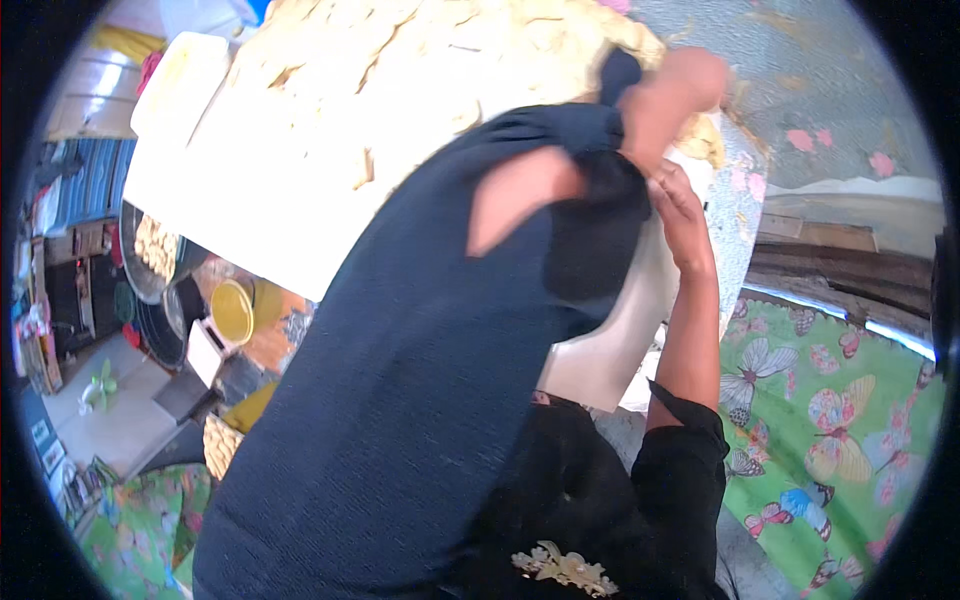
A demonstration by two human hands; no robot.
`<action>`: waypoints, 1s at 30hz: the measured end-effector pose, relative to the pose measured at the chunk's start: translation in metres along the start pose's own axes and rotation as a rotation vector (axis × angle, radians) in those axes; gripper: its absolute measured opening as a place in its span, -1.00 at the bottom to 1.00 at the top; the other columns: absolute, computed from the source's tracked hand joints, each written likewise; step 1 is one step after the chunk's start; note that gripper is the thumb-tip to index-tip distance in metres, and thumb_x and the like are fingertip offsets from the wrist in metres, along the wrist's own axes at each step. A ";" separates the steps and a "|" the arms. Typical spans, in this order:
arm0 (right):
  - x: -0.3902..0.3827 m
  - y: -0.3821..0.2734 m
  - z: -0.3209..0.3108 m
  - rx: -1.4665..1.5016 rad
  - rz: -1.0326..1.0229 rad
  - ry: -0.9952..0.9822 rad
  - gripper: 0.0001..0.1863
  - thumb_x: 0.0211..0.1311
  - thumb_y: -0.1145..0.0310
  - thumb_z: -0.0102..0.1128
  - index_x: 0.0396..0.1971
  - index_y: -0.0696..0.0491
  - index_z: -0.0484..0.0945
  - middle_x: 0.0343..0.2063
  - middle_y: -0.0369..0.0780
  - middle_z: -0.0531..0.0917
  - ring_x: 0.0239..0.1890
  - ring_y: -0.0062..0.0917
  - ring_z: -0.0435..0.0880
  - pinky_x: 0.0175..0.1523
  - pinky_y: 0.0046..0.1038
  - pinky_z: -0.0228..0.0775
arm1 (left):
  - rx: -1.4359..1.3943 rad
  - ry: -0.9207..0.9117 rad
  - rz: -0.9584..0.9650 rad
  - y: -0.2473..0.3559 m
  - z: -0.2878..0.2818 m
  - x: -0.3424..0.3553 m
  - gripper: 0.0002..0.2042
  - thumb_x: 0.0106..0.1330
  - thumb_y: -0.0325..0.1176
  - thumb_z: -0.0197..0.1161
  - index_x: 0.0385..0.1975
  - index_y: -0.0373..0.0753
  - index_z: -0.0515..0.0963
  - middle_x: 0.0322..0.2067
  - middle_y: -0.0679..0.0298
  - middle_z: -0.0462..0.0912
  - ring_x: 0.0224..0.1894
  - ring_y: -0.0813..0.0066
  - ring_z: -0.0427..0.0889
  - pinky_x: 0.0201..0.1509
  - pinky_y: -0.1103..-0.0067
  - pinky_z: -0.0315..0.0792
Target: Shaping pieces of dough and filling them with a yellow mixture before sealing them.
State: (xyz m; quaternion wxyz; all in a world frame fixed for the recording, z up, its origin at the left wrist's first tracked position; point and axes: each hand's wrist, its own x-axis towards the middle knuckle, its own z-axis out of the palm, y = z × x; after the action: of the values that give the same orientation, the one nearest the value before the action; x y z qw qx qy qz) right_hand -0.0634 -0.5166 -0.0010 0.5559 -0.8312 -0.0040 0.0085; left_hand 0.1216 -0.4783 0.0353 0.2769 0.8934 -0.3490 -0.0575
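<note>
My left arm, in a loose dark blue sleeve [400, 350], reaches across the middle toward the far right. Bare forearm shows through a gap in the cloth. My left hand [685, 85] is smeared by motion, so its fingers cannot be read. Beside that wrist, my right hand [678, 205] has its fingers closed at the edge of the dark cloth; its own black sleeve is pushed up to the elbow. Beyond both arms, a large mass of pale yellow dough [450, 50] lies on a white table [280, 210], partly hidden by my left arm.
A white tub [180, 90] stands at the table's far left corner. Lower left are a dark-rimmed bowl [130, 225] with small dough pieces and a yellow bucket [233, 310]. At right hangs or lies a green butterfly-patterned cloth [830, 420], below wooden boards [830, 260].
</note>
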 end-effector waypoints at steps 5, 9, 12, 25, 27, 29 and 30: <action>0.046 0.077 -0.127 -0.532 0.086 0.638 -0.55 -0.02 0.26 0.25 -0.09 0.12 0.49 -0.05 -0.06 0.50 0.04 -0.25 0.43 0.14 -0.37 0.22 | 0.104 -0.295 0.136 -0.001 0.013 -0.003 -0.69 0.07 -0.38 0.13 -0.13 -0.10 0.56 -0.17 0.17 0.60 -0.09 0.24 0.56 -0.03 0.39 0.41; 0.068 0.095 -0.138 -0.449 0.357 0.471 -0.41 -0.15 0.24 0.30 -0.06 0.17 0.40 -0.10 0.00 0.52 -0.03 -0.15 0.48 0.08 -0.30 0.27 | 0.220 -0.045 0.284 0.003 0.032 -0.021 -0.61 0.05 -0.40 0.13 -0.05 -0.06 0.50 -0.13 0.24 0.55 -0.06 0.28 0.51 0.01 0.35 0.34; 0.059 0.057 -0.119 -0.137 0.168 0.567 -0.58 -0.06 0.36 0.23 -0.14 0.16 0.42 -0.17 -0.12 0.55 -0.07 -0.32 0.52 0.00 -0.38 0.34 | 0.179 -0.117 0.233 -0.013 0.024 -0.019 -0.57 0.05 -0.38 0.14 0.01 -0.04 0.46 -0.10 0.28 0.53 -0.04 0.26 0.49 0.00 0.32 0.32; 0.051 0.070 -0.117 -0.377 0.120 0.559 -0.59 -0.02 0.52 0.12 -0.07 0.17 0.42 -0.15 -0.05 0.53 -0.12 -0.26 0.53 0.06 -0.40 0.31 | 0.278 0.096 0.527 0.007 0.058 -0.012 -0.67 -0.01 -0.32 0.24 -0.17 -0.12 0.49 -0.19 0.21 0.50 -0.06 0.20 0.47 -0.11 0.32 0.36; 0.041 0.069 -0.128 -0.491 0.096 0.524 -0.61 0.00 0.54 0.09 -0.08 0.21 0.42 -0.17 -0.05 0.53 -0.10 -0.27 0.52 0.04 -0.40 0.32 | 0.208 0.003 0.527 0.009 0.054 -0.021 -0.69 -0.03 -0.36 0.24 -0.22 -0.15 0.49 -0.21 0.20 0.48 -0.08 0.19 0.48 -0.13 0.35 0.36; 0.035 0.036 -0.125 -0.069 0.409 0.541 -0.61 0.05 0.45 0.15 -0.08 0.21 0.42 -0.13 -0.04 0.52 -0.03 -0.29 0.50 0.05 -0.41 0.32 | -0.026 -0.068 0.482 0.007 0.034 -0.044 -0.75 -0.05 -0.43 0.23 -0.31 -0.22 0.46 -0.27 0.17 0.46 -0.14 0.17 0.48 -0.17 0.41 0.37; 0.029 0.022 -0.127 -0.064 0.403 0.536 -0.61 0.05 0.45 0.15 -0.08 0.21 0.42 -0.13 -0.04 0.52 -0.03 -0.29 0.50 0.05 -0.41 0.32 | -0.195 -0.048 0.441 0.001 0.019 -0.063 -0.77 -0.05 -0.47 0.21 -0.35 -0.26 0.43 -0.30 0.16 0.45 -0.18 0.16 0.48 -0.19 0.44 0.38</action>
State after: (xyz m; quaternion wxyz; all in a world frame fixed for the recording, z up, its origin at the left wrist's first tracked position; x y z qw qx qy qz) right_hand -0.0319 -0.6418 0.0263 0.4980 -0.8050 0.3065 -0.1007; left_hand 0.0687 -0.4464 0.0143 0.3593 0.7629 -0.5351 -0.0502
